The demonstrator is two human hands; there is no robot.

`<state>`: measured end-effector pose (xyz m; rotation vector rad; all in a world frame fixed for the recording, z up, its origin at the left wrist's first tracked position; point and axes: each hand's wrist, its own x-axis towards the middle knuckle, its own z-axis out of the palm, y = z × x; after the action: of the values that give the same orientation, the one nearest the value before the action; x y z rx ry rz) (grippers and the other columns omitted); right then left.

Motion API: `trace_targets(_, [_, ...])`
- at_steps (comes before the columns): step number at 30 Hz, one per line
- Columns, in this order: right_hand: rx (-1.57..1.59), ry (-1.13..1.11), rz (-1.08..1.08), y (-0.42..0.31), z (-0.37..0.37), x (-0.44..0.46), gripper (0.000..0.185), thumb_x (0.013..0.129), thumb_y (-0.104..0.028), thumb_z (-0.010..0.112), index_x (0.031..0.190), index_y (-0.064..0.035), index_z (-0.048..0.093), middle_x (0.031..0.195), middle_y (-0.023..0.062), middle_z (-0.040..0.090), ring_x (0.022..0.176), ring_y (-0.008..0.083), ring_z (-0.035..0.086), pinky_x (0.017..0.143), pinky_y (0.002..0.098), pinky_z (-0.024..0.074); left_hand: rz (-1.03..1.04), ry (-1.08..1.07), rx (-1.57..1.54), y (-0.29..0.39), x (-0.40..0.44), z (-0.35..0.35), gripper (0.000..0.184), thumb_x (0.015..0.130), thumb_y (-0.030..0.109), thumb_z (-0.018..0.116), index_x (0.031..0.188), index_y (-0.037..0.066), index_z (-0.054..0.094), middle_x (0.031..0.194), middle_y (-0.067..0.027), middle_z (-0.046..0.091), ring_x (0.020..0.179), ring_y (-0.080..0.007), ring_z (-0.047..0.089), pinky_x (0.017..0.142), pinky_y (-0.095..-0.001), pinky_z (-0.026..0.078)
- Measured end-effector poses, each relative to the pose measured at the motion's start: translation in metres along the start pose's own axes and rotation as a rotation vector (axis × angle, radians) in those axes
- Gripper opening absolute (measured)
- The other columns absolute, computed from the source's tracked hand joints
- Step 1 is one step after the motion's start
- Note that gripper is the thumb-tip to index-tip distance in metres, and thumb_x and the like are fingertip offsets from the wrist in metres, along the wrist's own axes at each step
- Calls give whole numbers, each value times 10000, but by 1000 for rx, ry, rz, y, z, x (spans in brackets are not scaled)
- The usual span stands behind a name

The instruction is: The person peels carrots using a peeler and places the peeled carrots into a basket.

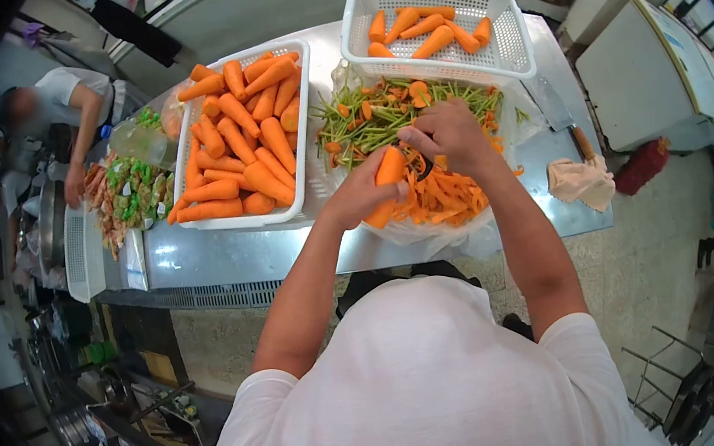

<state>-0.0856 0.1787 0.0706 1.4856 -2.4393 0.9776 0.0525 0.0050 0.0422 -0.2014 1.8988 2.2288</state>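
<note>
My left hand (352, 199) is closed around a carrot (388, 167), holding it at a slant over a heap of orange peelings (449, 199). In my right hand (453, 134) is a dark-handled peeler (426, 167), close beside that carrot; the fingers partly cover the tool. Cut green stems and carrot tops (362, 117) lie just beyond both hands. To the left, a white basket (304, 97) is heaped with carrots. A second white basket (445, 67), at the back right, holds several carrots.
A cleaver (548, 102) with a wooden handle lies on the metal table (281, 254) at the right, near a crumpled cloth (581, 181). Bagged vegetables (138, 191) sit at the left end, where another person (78, 96) works. A white cabinet (656, 65) stands at the right.
</note>
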Motion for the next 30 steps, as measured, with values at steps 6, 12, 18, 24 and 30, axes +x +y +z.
trace_targets(6, [-179,-105,98,56,-3,5,534,969,-503,541,643,-107,689,657,67,633,691,276,593,767,435,382,88,3,355,1,6,16,745,753,184,772,1421,30,479,1066,-51,586,899,-144,615,779,-321,538])
trace_targets(12, [25,-15,-176,40,-4,-2,511,951,-498,568,636,-112,677,649,51,611,711,272,594,754,427,382,-77,-3,25,7,7,29,592,834,126,696,1384,5,516,1044,-69,626,838,-149,634,779,-309,524])
trace_targets(18, [-26,-11,-29,59,9,-2,569,957,-539,550,617,-103,685,637,68,607,715,264,597,774,402,399,-21,49,-186,-6,11,34,629,864,123,674,1447,-2,472,998,-67,626,816,-156,642,742,-322,546])
trace_targets(24, [-168,-1,139,96,-4,5,609,958,-532,564,578,-66,658,593,99,603,619,295,589,693,434,421,61,-22,-241,-4,8,25,681,877,201,651,1484,7,410,1041,-113,629,870,-220,668,785,-372,562])
trace_targets(30, [138,88,-98,49,-2,8,601,965,-491,562,564,-52,649,568,127,593,562,309,584,597,450,425,-50,15,-447,-11,17,25,623,931,230,534,1512,79,368,1090,-144,614,860,-256,679,764,-400,579])
